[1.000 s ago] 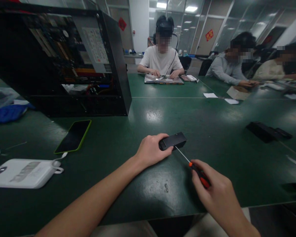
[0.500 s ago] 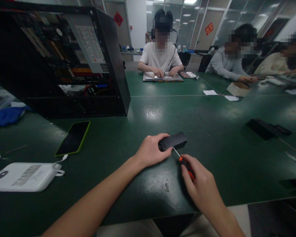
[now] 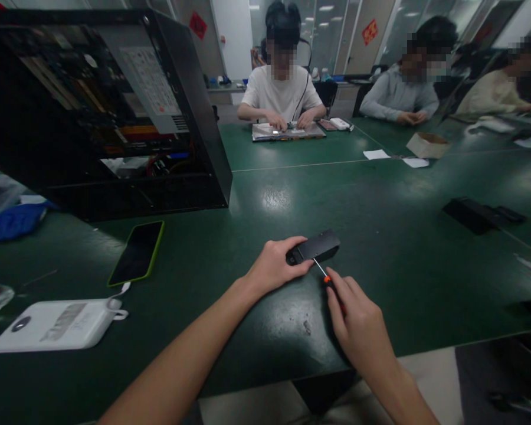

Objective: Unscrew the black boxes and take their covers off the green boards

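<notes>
Person at green table (image 3: 402, 283), both hands forward over it. Left hand (image 3: 277, 260) pinches the near end of a black device (image 3: 321, 245), thumb on the near side, fingers across the far side. Device is a small elongated block, lying just ahead and to the right of that hand, its far end sticking out past the fingertips. Right hand (image 3: 358, 313) is closed around a screwdriver (image 3: 327, 280), orange and black handle mostly hidden by the fingers, thin metal shaft pointing up-left from the grip. Tip at the device's near long edge, just beside the left thumb; can't tell if it sits in a screw.

Left of the left hand: phone (image 3: 137, 254) in a green case, cable plugged into its near end; white power bank (image 3: 53, 326) nearer the person and farther left. Beyond the phone, a black computer case (image 3: 207, 124) with its inside exposed; blue glove (image 3: 15, 223) at far left. Well right of the right hand and farther out, a black object (image 3: 471, 215), kind unclear. Far ahead of both hands, a co-worker in a white shirt (image 3: 281, 94) has hands on a flat panel (image 3: 287, 136); a small box (image 3: 428, 146) stands to the right of that.
</notes>
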Demonstrator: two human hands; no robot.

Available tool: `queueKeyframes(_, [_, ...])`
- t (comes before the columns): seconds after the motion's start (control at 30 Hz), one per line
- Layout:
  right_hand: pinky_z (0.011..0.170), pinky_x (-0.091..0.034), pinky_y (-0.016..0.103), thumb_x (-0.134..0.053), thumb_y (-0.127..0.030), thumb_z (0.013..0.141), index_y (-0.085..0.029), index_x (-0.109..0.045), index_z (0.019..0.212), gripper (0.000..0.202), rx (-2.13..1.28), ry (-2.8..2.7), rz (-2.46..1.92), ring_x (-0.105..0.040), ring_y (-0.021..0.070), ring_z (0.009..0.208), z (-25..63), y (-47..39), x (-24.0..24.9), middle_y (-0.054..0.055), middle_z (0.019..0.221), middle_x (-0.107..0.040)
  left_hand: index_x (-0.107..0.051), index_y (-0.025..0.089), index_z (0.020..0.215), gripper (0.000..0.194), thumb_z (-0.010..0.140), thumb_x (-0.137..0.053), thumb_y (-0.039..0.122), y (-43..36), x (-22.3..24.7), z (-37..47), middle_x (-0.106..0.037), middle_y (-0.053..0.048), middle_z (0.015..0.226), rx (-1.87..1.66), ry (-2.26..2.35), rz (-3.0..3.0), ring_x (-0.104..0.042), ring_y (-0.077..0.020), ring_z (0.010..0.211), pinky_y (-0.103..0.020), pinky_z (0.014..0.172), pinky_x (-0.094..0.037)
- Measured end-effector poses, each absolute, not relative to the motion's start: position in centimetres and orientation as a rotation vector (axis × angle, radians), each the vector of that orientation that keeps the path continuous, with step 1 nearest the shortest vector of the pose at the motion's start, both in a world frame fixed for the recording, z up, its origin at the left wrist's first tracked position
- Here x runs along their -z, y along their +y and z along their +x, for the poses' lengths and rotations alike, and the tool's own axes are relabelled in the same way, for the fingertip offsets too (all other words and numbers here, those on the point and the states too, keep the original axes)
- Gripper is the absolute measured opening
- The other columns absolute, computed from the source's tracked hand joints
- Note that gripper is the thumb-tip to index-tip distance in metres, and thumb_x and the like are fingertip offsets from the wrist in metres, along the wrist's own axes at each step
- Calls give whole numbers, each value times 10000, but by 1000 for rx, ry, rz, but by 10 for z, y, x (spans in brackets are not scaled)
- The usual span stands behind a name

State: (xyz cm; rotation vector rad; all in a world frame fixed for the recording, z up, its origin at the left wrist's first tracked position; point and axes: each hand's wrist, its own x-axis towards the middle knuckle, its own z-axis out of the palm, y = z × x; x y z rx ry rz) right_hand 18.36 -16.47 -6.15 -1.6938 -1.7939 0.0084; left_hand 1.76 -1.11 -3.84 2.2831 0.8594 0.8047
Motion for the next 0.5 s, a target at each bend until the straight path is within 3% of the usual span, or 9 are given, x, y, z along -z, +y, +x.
queueKeyframes(0.23, [772,-553,361,-426,-231,1070,-189,-525,1402,349,16,-1874,-1751,-682,226,907,185,-157,54,89,1074,-659,-702,171,1281,468,860,-781,361,-12,38,19,-796,-62,1117,-823,923,2214,-764,-218,925,-330,860,-595])
queueKeyframes(0.5, [777,-553,371,-419,-248,1074,-185,-530,1385,337,65,-1881,-1791,-675,239,919,186,-158,59,93,1061,-662,-738,178,1183,420,815,-819,362,-10,42,21,-810,-46,1012,-856,939,2126,-760,-207,837,-312,772,-598])
